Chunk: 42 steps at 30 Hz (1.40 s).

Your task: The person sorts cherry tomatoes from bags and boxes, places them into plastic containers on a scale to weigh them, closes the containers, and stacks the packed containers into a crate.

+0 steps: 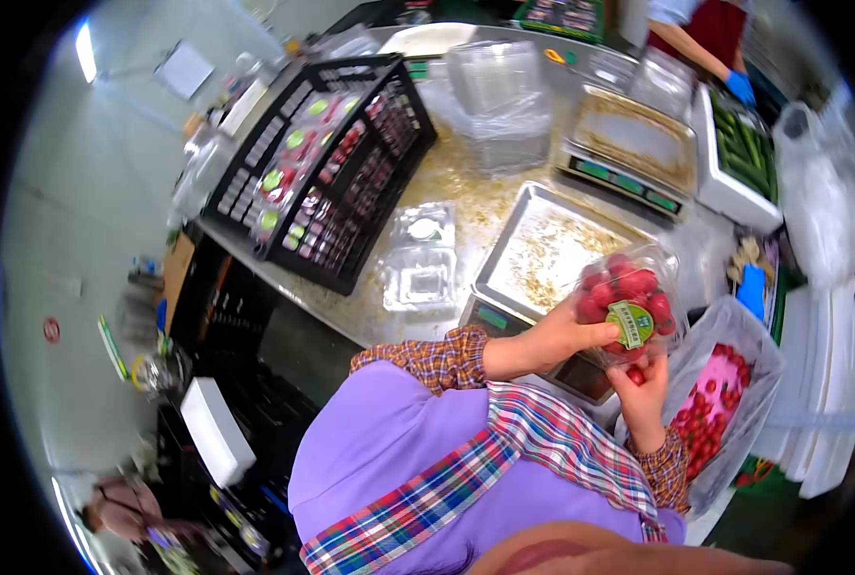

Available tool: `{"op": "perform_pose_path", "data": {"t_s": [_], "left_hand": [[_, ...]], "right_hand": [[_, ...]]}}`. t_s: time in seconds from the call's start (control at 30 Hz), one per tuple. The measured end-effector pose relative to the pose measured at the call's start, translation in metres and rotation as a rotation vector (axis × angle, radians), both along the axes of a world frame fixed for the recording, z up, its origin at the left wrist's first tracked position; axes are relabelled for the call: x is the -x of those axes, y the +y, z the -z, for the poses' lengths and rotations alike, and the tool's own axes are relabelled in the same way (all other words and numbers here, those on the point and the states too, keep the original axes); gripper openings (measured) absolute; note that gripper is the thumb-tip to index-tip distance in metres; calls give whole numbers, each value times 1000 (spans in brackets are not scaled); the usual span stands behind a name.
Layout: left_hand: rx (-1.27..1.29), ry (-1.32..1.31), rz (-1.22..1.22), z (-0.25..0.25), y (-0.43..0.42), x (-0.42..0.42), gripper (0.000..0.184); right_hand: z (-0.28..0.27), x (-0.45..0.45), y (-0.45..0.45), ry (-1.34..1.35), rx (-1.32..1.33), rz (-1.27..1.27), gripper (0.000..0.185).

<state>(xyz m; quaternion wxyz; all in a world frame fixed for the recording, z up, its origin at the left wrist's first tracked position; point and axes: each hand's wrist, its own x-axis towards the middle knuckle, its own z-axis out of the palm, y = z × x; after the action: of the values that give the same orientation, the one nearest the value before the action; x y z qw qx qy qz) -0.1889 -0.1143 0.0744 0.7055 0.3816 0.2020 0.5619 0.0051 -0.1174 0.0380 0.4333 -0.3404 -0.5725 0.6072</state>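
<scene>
My left hand [566, 335] grips a clear plastic box [672, 264] filled with round red fruit, its thumb on the green label [631, 324]. Close below, my right hand [643, 398] has its fingers closed around a small red fruit [635, 375] at the box's lower edge. To the right of that hand, a plastic-lined bin [755, 356] holds many loose red fruits [707, 422] on pink paper. Behind the box is a scale with a metal tray [514, 235] dusted with brownish bits. An open clear clamshell [421, 259] lies on the table to the left.
A black crate [351, 192] of labelled fruit boxes stands at the left. Stacked clear containers [499, 96], a second scale [634, 144] and a white box of green cucumbers [739, 153] are farther back. A co-worker's blue-gloved hand [740, 88] is at the top right.
</scene>
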Motion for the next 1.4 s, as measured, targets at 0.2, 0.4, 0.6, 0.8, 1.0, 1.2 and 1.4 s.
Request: {"op": "perform_pose_path", "data": {"t_s": [0.2, 0.4, 0.6, 0.8, 1.0, 1.2, 1.4], "left_hand": [[30, 162, -464, -20, 19, 94, 57], [122, 969, -1179, -90, 10, 317, 59], [871, 1741, -1397, -108, -50, 515, 101], [1384, 2105, -652, -63, -72, 589, 47], [1264, 2323, -585, -18, -70, 637, 29], [1232, 2488, -429, -1, -76, 672, 27], [1295, 2452, -612, -42, -70, 596, 29]], "right_hand": [[1, 0, 19, -120, 55, 30, 30], [12, -7, 34, -149, 113, 108, 25], [29, -9, 36, -214, 112, 64, 23], [38, -12, 43, -262, 134, 43, 22], [43, -14, 47, -254, 150, 81, 20], [45, -13, 48, -291, 152, 92, 18], [37, -9, 48, -282, 188, 80, 19]]}}
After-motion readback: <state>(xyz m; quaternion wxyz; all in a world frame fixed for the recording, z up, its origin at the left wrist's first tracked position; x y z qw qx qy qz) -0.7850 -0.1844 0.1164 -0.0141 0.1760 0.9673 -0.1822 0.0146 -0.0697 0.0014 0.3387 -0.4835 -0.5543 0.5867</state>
